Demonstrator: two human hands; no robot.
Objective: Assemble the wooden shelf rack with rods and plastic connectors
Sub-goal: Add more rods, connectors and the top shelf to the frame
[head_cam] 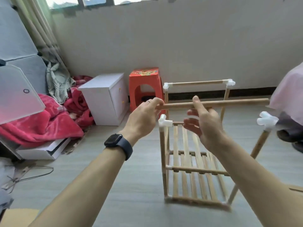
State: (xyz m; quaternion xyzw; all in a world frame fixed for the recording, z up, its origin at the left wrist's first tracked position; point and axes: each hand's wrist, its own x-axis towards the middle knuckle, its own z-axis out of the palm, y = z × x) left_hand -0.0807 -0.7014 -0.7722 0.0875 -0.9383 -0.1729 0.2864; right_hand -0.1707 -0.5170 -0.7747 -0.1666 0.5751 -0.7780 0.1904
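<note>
Two-tier slatted wooden rack (196, 170), white connectors (165, 122); fingers (157, 101) hold a loose rod (229, 103).

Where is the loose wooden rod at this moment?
Head view, centre: the loose wooden rod is held level above the open top of the wooden rack, its left end pinched by the left hand, the right hand gripping further along, orange stool behind.

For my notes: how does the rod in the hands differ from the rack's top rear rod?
The held rod carries no connector; the top rear rod sits between two white connectors. The left hand and right hand grip the held rod; nothing touches the top rear rod. Both are round and wooden.
</note>
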